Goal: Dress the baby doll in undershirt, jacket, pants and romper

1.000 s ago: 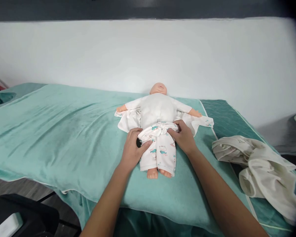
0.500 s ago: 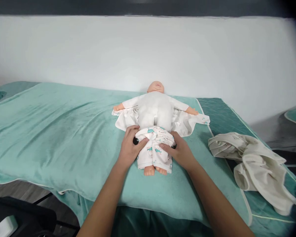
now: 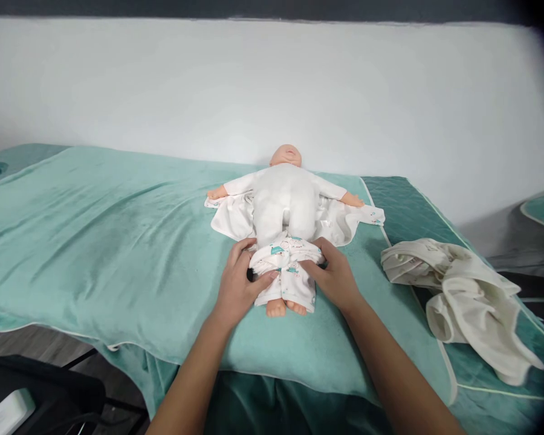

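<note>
A baby doll (image 3: 284, 196) lies on its back on a teal towel (image 3: 118, 241), head toward the wall, arms spread. An open white top (image 3: 229, 217) lies spread under it. White printed trousers (image 3: 285, 272) are bunched low on its legs, with the bare feet showing below. My left hand (image 3: 238, 284) grips the left side of the trousers' waistband, fingers curled. My right hand (image 3: 333, 275) grips the right side the same way.
A crumpled cream cloth (image 3: 462, 296) lies to the right on a darker teal quilted mat (image 3: 403, 205). A white wall (image 3: 272, 90) stands behind the bed. A dark chair (image 3: 40, 393) with a white object sits below the bed's front left edge.
Both hands have drawn the trousers' waistband down from the doll's waist toward its knees, baring the white thighs. The view has shifted slightly.
</note>
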Tool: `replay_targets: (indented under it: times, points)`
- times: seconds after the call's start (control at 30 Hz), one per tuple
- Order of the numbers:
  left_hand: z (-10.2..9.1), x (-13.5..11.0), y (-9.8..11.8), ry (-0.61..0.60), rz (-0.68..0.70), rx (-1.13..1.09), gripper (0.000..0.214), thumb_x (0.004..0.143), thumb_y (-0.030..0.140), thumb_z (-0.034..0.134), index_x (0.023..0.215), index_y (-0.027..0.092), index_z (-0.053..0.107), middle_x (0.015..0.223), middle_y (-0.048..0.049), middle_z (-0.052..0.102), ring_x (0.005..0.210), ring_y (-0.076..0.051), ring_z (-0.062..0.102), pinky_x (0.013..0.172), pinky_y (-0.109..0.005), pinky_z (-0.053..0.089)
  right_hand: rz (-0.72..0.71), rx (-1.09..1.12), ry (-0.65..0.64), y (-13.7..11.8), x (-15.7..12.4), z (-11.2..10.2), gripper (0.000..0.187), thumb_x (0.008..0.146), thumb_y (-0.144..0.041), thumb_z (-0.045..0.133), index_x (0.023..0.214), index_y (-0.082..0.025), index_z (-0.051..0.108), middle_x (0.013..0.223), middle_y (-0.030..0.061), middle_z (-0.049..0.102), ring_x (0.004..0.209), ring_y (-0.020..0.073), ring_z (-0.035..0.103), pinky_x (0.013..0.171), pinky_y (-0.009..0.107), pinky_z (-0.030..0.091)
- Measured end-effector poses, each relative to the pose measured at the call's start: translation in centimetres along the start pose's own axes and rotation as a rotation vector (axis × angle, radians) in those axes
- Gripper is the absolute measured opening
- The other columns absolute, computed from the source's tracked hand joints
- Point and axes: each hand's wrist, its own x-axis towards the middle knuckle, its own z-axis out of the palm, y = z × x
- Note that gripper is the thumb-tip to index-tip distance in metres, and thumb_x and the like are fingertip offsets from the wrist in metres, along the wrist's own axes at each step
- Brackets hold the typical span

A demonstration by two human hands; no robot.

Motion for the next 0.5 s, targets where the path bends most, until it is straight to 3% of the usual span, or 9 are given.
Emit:
replay_targets:
  times: [0.13, 0.2, 0.33, 0.4, 0.5]
  points:
    - [0.0, 0.0, -0.1, 0.011, -0.003, -0.008, 0.028, 0.087, 0.045, 0.066, 0.100, 0.021, 0.060, 0.139, -0.0096, 0.050, 0.132, -0.026, 0.049, 0.109, -0.042, 0.043, 0.022, 0.008, -0.091, -0.3, -2.7, -0.3, 0.022, 0.086, -0.044, 0.065, 0.090, -0.023, 0.062, 0.083, 0.0020, 0.064, 0.078, 0.0212, 0.058, 0.073, 0.033, 0.046]
    - [0.1, -0.1, -0.2, 0.018, 0.000, -0.023, 0.027, 0.087, 0.045, 0.065, 0.100, 0.021, 0.061, 0.138, -0.0096, 0.050, 0.131, -0.026, 0.049, 0.109, -0.041, 0.043, -0.020, 0.049, -0.135, -0.4, -4.1, -0.4, 0.032, 0.084, -0.049, 0.069, 0.103, -0.024, 0.063, 0.096, 0.0047, 0.067, 0.088, 0.0243, 0.061, 0.079, 0.036, 0.049]
    - [0.1, 0.0, -0.4, 0.029, 0.000, -0.048, 0.024, 0.087, 0.043, 0.065, 0.099, 0.022, 0.063, 0.135, -0.0092, 0.052, 0.129, -0.025, 0.051, 0.110, -0.041, 0.042, -0.133, 0.011, -0.158, -0.4, -5.7, -0.1, 0.084, 0.060, -0.050, 0.088, 0.132, -0.027, 0.051, 0.127, 0.0105, 0.060, 0.116, 0.0348, 0.056, 0.096, 0.048, 0.048]
    - [0.1, 0.1, -0.3, 0.029, 0.003, -0.048, 0.024, 0.087, 0.043, 0.065, 0.098, 0.021, 0.063, 0.134, -0.0092, 0.052, 0.128, -0.024, 0.052, 0.110, -0.041, 0.042, -0.141, -0.050, -0.123, -0.7, -5.9, 0.2, 0.082, 0.060, -0.047, 0.088, 0.130, -0.026, 0.050, 0.123, 0.0109, 0.060, 0.115, 0.0354, 0.056, 0.096, 0.050, 0.047]
    - [-0.3, 0.0, 0.0, 0.007, 0.008, -0.058, 0.025, 0.087, 0.044, 0.065, 0.094, 0.020, 0.064, 0.134, -0.0097, 0.052, 0.128, -0.024, 0.051, 0.111, -0.040, 0.040, -0.142, -0.097, -0.072, -1.3, -5.7, 0.6, 0.060, 0.071, -0.044, 0.080, 0.120, -0.023, 0.052, 0.111, 0.0095, 0.061, 0.107, 0.0325, 0.058, 0.094, 0.049, 0.047]
